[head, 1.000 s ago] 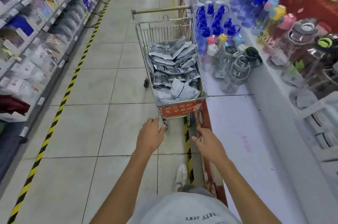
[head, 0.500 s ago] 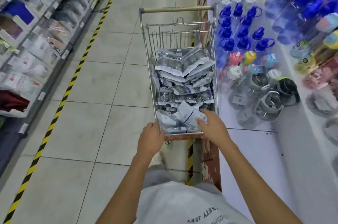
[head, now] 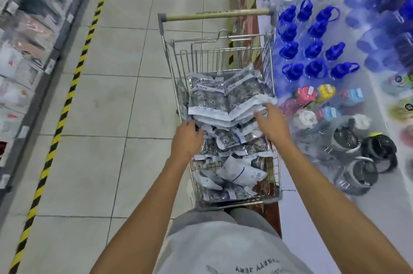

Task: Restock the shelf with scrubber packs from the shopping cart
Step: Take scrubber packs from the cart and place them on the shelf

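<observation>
Now | left hand (head: 186,139), right hand (head: 270,122) | over scrubber packs (head: 225,99) | cart (head: 269,54)

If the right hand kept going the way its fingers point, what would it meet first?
Most likely the fanned stack of scrubber packs piled in the cart. The right hand reaches forward and slightly left with fingers spread, fingertips already at the stack's right edge. Whether they touch yet is unclear.

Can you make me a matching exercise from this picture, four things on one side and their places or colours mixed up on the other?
Things:
1. cart handle
2. striped floor tape
3. blue-lidded bottles
4. scrubber packs

Descriptions:
A. yellow and black
B. piled inside the cart
C. far end of the cart
D. display to the cart's right

Pairs: 1-C, 2-A, 3-D, 4-B
</observation>
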The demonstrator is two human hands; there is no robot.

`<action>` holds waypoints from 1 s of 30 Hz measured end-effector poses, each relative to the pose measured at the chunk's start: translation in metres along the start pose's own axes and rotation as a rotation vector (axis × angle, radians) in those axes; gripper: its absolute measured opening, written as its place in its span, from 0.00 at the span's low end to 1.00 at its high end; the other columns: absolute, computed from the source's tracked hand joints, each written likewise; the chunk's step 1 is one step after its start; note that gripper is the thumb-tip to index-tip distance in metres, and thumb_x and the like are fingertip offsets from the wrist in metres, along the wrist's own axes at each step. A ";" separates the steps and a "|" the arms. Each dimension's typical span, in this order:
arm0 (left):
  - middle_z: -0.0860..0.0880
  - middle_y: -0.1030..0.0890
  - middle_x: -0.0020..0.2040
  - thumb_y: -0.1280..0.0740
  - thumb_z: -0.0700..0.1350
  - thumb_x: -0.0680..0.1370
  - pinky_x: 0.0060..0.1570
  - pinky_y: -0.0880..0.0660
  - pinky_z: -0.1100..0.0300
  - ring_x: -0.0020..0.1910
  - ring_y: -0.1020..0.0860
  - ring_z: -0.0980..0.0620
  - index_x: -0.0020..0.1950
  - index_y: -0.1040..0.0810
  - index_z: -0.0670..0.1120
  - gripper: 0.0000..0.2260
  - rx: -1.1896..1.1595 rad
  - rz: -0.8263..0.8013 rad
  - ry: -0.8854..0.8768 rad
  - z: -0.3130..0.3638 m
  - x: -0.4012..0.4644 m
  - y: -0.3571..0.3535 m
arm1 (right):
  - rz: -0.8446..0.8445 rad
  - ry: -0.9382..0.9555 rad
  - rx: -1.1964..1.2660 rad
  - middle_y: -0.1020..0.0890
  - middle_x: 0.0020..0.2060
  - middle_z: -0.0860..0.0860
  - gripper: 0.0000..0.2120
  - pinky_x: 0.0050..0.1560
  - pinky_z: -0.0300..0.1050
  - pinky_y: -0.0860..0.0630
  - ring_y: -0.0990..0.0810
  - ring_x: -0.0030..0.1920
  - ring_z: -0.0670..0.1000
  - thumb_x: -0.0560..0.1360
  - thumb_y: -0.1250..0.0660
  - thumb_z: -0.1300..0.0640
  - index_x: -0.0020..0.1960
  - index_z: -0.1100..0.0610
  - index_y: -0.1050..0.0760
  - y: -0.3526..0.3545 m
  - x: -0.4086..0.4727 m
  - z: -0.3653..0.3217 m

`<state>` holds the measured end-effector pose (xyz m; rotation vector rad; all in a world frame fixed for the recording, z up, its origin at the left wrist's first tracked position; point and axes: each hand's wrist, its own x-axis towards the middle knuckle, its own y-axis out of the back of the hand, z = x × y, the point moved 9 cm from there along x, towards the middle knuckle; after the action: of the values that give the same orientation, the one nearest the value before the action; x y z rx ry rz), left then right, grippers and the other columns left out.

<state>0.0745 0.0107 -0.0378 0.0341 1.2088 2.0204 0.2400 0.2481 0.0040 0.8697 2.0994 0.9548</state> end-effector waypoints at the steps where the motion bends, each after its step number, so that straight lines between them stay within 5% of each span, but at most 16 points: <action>1: 0.39 0.23 0.65 0.39 0.51 0.85 0.61 0.26 0.48 0.65 0.25 0.39 0.71 0.26 0.40 0.20 0.001 -0.005 -0.005 0.006 0.019 0.004 | 0.022 -0.015 0.007 0.23 0.68 0.60 0.26 0.65 0.56 0.27 0.22 0.65 0.60 0.82 0.36 0.45 0.74 0.59 0.30 0.005 0.019 -0.003; 6: 0.38 0.26 0.70 0.38 0.49 0.85 0.64 0.26 0.45 0.68 0.26 0.38 0.75 0.30 0.41 0.21 0.067 -0.058 0.005 0.028 0.103 0.004 | 0.049 -0.046 0.026 0.18 0.58 0.59 0.21 0.58 0.57 0.22 0.19 0.58 0.61 0.80 0.36 0.47 0.64 0.62 0.24 0.014 0.105 -0.005; 9: 0.38 0.23 0.61 0.36 0.49 0.83 0.59 0.22 0.44 0.60 0.22 0.37 0.64 0.25 0.40 0.16 0.095 -0.087 0.056 0.027 0.146 -0.006 | -0.029 -0.079 0.016 0.19 0.54 0.57 0.21 0.54 0.52 0.23 0.20 0.53 0.58 0.80 0.34 0.47 0.65 0.62 0.25 0.002 0.145 -0.001; 13: 0.44 0.22 0.46 0.33 0.48 0.81 0.56 0.19 0.44 0.47 0.20 0.43 0.61 0.25 0.40 0.14 0.119 -0.156 0.167 0.012 0.181 -0.027 | -0.178 -0.183 0.011 0.22 0.63 0.60 0.26 0.62 0.59 0.24 0.23 0.62 0.63 0.80 0.34 0.44 0.69 0.61 0.31 -0.021 0.183 0.020; 16: 0.43 0.20 0.46 0.32 0.49 0.81 0.55 0.18 0.46 0.46 0.19 0.43 0.52 0.24 0.42 0.09 0.148 -0.190 0.258 -0.002 0.195 -0.038 | -0.244 -0.227 -0.020 0.26 0.70 0.61 0.32 0.66 0.57 0.27 0.26 0.68 0.63 0.80 0.33 0.42 0.74 0.62 0.35 -0.031 0.199 0.026; 19: 0.45 0.19 0.45 0.32 0.54 0.81 0.49 0.18 0.51 0.44 0.19 0.45 0.47 0.24 0.44 0.14 0.139 -0.162 0.357 -0.011 0.203 -0.040 | -0.262 -0.246 -0.016 0.23 0.60 0.58 0.30 0.62 0.53 0.26 0.24 0.64 0.61 0.78 0.30 0.44 0.71 0.63 0.31 -0.037 0.211 0.025; 22: 0.47 0.21 0.44 0.32 0.54 0.81 0.39 0.23 0.55 0.38 0.23 0.50 0.43 0.27 0.44 0.16 -0.024 -0.131 0.465 -0.016 0.212 -0.040 | -0.268 -0.303 0.048 0.25 0.52 0.56 0.31 0.54 0.49 0.26 0.22 0.58 0.58 0.77 0.27 0.46 0.69 0.66 0.29 -0.039 0.216 0.024; 26: 0.45 0.20 0.53 0.24 0.56 0.75 0.58 0.20 0.48 0.52 0.20 0.47 0.58 0.26 0.41 0.23 -0.379 -0.129 0.598 -0.020 0.216 -0.050 | -0.328 -0.351 0.131 0.22 0.49 0.55 0.30 0.50 0.48 0.25 0.22 0.53 0.54 0.75 0.24 0.46 0.66 0.65 0.29 -0.052 0.214 0.025; 30: 0.46 0.21 0.54 0.23 0.48 0.75 0.52 0.24 0.53 0.50 0.23 0.49 0.60 0.28 0.39 0.22 -0.558 -0.212 0.654 -0.018 0.209 -0.062 | -0.373 -0.332 0.169 0.23 0.42 0.54 0.23 0.45 0.49 0.25 0.25 0.40 0.50 0.71 0.21 0.47 0.53 0.61 0.26 -0.057 0.212 0.027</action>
<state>-0.0431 0.1433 -0.1664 -1.0471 0.9039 2.1678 0.1260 0.3932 -0.1170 0.6333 1.9731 0.4118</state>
